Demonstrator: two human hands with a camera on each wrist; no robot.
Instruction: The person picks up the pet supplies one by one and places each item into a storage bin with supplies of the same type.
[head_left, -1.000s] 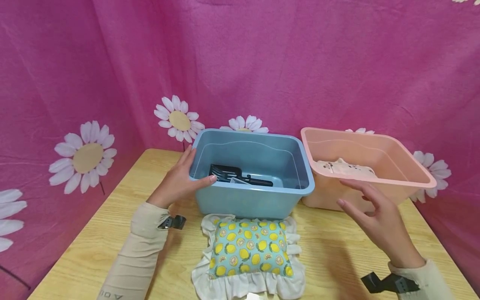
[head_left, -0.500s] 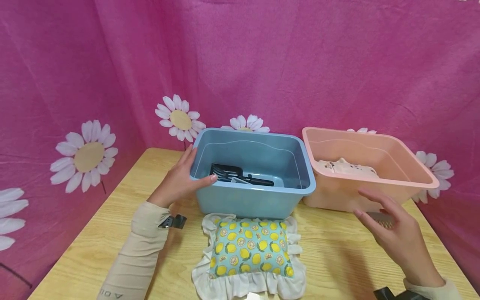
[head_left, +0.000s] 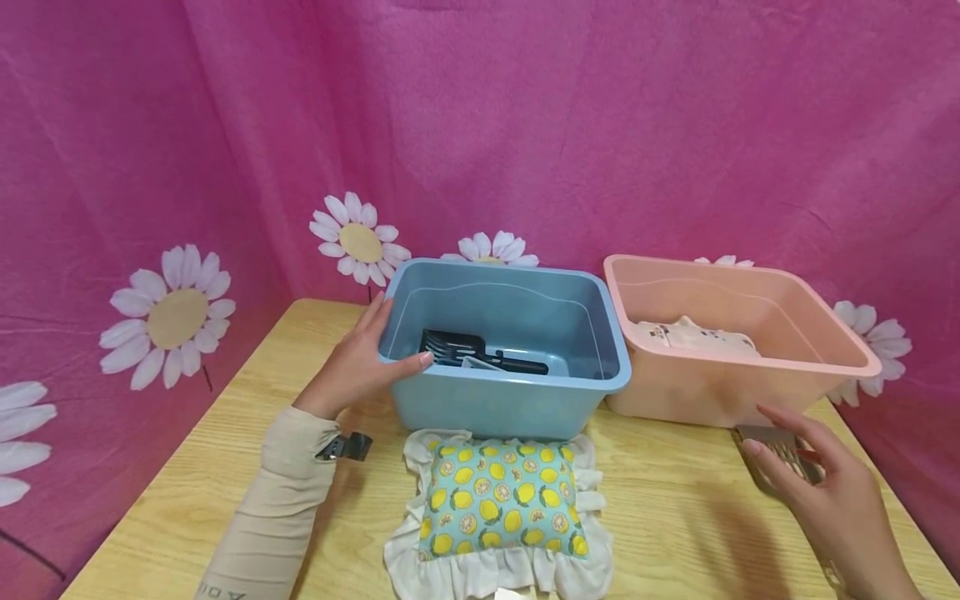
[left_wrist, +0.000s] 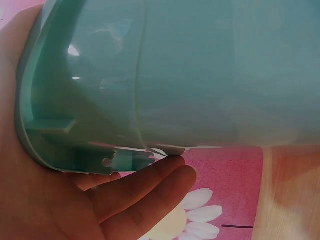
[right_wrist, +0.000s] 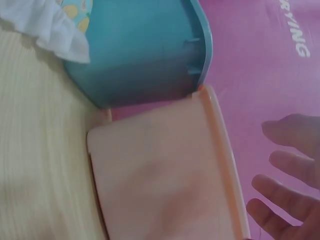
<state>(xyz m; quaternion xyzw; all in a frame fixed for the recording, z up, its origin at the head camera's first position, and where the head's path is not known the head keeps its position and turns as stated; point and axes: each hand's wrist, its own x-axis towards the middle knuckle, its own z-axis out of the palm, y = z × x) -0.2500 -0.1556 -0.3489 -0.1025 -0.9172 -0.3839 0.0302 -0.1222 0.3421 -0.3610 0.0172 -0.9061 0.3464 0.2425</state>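
Note:
My left hand (head_left: 356, 362) grips the left front corner of a blue plastic bin (head_left: 510, 404). Its thumb lies over the front rim and its fingers are on the outer left side, under the rim in the left wrist view. A black slotted turner (head_left: 517, 365) lies inside the bin. On the right, my right hand (head_left: 840, 492) is held with fingers apart and nothing visible between them. Behind it on the table lies a flat, dark-edged thing with narrow slots or ridges (head_left: 772, 442), partly hidden by the hand; I cannot tell whether they touch.
A pink bin (head_left: 675, 387) stands right beside the blue one, holding a pale patterned cloth-like thing (head_left: 708, 337). In front of the blue bin lies a lemon-print cushion (head_left: 502, 500) with white frills. A pink daisy-print curtain (head_left: 480, 133) hangs behind the wooden table (head_left: 652, 483).
My right hand has moved right and nearer to me, away from the pink bin's front, uncovering the dark slotted thing. My left hand stays on the blue bin.

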